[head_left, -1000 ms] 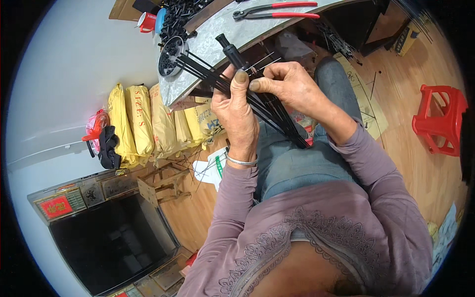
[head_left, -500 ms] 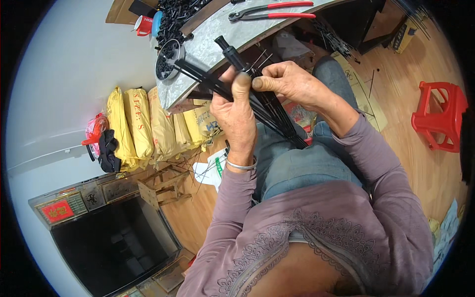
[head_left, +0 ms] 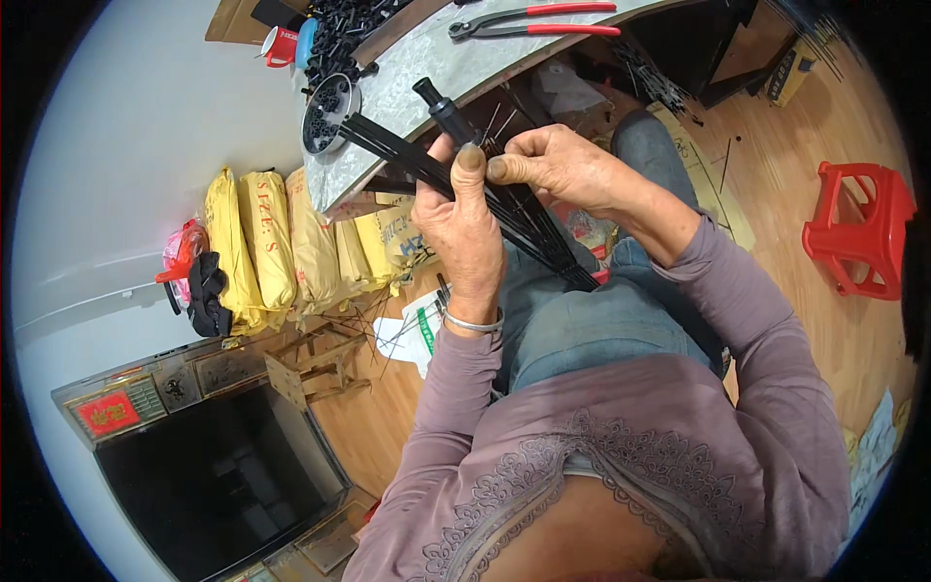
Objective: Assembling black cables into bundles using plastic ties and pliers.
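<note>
A black umbrella frame (head_left: 543, 242) slants across my lap, its thin ribs bunched together and running down between my knees. A black tubular piece with a flared end (head_left: 436, 102) points up and left from it, above the table's edge. My left hand (head_left: 461, 228) is closed around the frame, thumb up along it, with a bundle of rib ends (head_left: 373, 138) sticking out to the left. Thumb and fingers of my right hand (head_left: 572, 173) pinch together at the ribs just right of my left thumb. What exactly the right fingertips hold is too small to make out.
On the grey table (head_left: 407, 82) lie red-handled pincers (head_left: 533, 21), a round dish of small black parts (head_left: 330, 112) and a heap of black pieces (head_left: 339, 44). Yellow sacks (head_left: 262, 242) line the wall at left. A red stool (head_left: 858, 233) stands at right.
The tubular piece and the rib ends have shifted slightly left. My right hand has drawn back a little from the tube, its fingertips still pinched.
</note>
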`<state>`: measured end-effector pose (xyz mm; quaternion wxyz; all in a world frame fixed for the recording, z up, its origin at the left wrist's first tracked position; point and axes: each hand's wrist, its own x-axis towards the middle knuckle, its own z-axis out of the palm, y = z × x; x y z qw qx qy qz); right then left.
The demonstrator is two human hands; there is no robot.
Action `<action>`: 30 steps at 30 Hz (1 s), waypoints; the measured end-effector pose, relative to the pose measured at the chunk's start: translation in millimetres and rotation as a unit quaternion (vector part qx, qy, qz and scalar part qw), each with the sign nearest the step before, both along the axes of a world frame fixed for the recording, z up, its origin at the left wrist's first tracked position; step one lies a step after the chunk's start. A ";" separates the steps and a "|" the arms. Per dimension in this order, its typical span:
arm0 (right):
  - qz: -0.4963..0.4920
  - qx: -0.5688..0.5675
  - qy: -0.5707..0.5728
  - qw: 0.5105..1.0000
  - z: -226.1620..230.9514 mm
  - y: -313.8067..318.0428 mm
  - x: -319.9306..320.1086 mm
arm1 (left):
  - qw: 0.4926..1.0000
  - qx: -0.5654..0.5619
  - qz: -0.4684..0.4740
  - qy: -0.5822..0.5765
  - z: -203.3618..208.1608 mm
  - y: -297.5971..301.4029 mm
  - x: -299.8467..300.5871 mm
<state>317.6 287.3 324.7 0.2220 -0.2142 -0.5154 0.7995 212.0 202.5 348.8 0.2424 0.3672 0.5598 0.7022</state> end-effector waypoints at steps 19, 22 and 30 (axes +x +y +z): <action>-0.085 0.114 -0.021 0.990 7.6 -18.8 -2.0 | 0.997 0.019 0.013 -0.075 3.0 -1.4 8.4; -0.050 0.083 -0.055 0.994 15.1 -16.2 3.3 | 0.999 0.013 0.017 -0.048 3.5 -5.4 8.7; -0.149 0.197 -0.046 0.968 2.4 -26.3 -3.2 | 0.997 0.020 0.006 -0.071 0.8 0.6 8.7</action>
